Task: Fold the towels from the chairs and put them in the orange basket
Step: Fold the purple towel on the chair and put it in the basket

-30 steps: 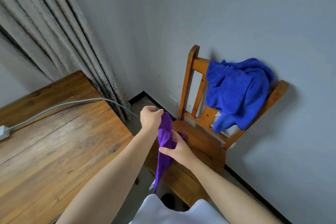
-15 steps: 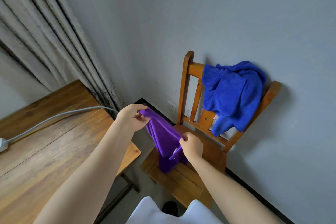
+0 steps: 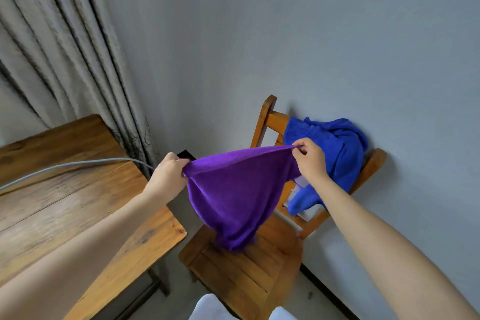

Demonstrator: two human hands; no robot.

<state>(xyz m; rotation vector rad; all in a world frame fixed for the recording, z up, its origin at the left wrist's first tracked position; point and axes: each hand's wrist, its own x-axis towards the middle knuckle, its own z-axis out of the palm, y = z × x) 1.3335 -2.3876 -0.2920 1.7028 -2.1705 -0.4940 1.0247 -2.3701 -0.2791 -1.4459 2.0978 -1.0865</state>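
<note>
Purple towel (image 3: 233, 189) is now pulled out wide in the middle of the frame. Half a second ago it was a thin bunch held low, with the two hands close together. Now the hands are far apart and higher up.

The left hand (image 3: 168, 171) has its fingers curled tight around the left corner. The right hand (image 3: 310, 161) pinches the right corner between thumb and fingers. The right hand now sits in front of the blue towel (image 3: 342, 153); before, it was down by the seat.

The towel's top edge is its long side. It runs across the frame from hand to hand and goes up a little toward the right. From there the cloth hangs down and gets narrower, ending in a rounded tip that points at the seat of the wooden chair (image 3: 246, 275). I cannot tell if the tip touches the seat.

The blue towel is draped in a heap over the chair back, at the right of the frame. A wooden table (image 3: 65, 202) fills the lower left, with a grey cable (image 3: 65, 166) lying across it. A grey curtain (image 3: 65, 47) hangs in the upper left.
</note>
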